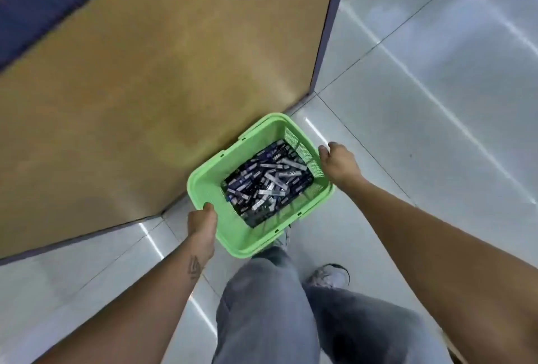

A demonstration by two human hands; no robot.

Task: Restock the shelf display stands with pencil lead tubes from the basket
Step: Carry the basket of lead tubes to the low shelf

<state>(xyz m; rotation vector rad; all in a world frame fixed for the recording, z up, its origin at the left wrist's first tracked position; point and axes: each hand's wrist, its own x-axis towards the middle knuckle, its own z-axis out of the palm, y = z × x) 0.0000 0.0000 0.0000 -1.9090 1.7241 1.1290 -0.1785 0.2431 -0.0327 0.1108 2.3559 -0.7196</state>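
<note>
Gripping opposite rims of the green basket [233, 226], the left hand [201, 225] and right hand [339, 165] curl their fingers over its edges; pencil lead tubes [265, 181] lie heaped inside, above the tiled floor [422, 101], beside a brown panel [145, 87].

Support surface: glossy pale grey tiled floor [422, 78], thin dark grout lines, bright streaks of reflected light. Tan wood-toned panel [151, 78] with dark blue edging meets the floor along the left and top; cannot tell whether it is a shelf base or a wall. Green plastic basket [209, 189] sits low beside the panel's corner; contact with the floor cannot be confirmed. One grey shoe [330, 276] stands on the tiles near the basket.
</note>
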